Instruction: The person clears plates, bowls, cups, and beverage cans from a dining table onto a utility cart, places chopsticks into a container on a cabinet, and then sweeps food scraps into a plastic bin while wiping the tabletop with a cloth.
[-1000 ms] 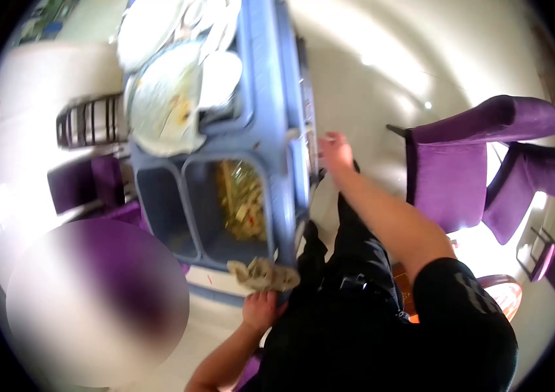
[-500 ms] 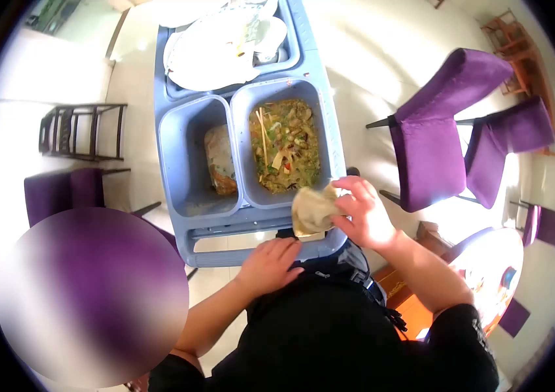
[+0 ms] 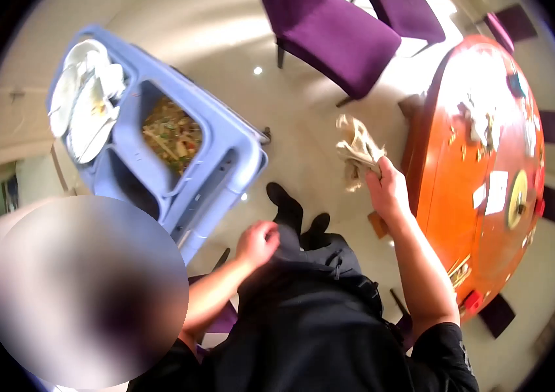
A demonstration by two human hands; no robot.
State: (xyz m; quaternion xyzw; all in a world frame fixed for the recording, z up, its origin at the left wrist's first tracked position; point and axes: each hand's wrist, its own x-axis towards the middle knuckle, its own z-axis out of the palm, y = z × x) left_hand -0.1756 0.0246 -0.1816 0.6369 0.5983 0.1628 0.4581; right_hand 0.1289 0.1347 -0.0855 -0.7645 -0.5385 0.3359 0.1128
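Observation:
My right hand grips a crumpled beige cloth, which hangs out past the fingers over the floor, left of the wooden table. My left hand is in front of my body, fingers curled in and nothing visible in them. It is apart from the handle of the blue cart. One tub of the cart holds food scraps with chopsticks among them. Beside it is a second tub, its inside mostly dark. Stained white plates are stacked at the cart's far end.
On my right stands a round reddish wooden table with used napkins, white papers, chopsticks and a yellow round item. A purple chair stands ahead. A blurred disc covers the lower left.
My view and body have turned right, toward the table. My left hand has come off the cart handle. The cloth has moved from the cart's edge out over the floor, still in my right hand.

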